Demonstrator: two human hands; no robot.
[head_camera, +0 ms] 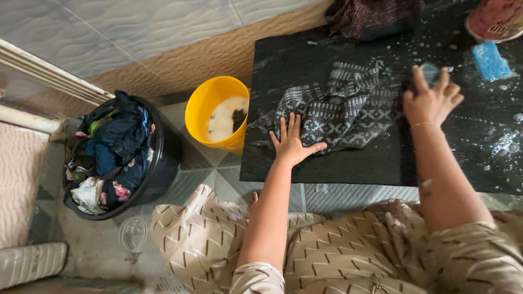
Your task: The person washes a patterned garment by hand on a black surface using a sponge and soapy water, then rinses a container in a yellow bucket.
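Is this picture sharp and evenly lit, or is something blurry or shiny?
Head view: soft daylight, mostly sharp; the right hand looks slightly smeared; the wet black slab glints with droplets; the left hand on the patterned cloth is crisp; edges curve slightly.

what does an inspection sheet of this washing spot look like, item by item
surface: black slab, wet, with suds on its right side
job's things: grey patterned cloth spread flat on the slab; small scrubbing piece under the right fingers, kind unclear
clutter: blue soap bar, pink-lidded tub, dark cloth heap
grippers: left hand flat on the cloth's edge; right hand pressing at the cloth's right end
cables: nothing seen
surroundings: yellow bucket of cloudy water, black basket of mixed clothes, tiled floor
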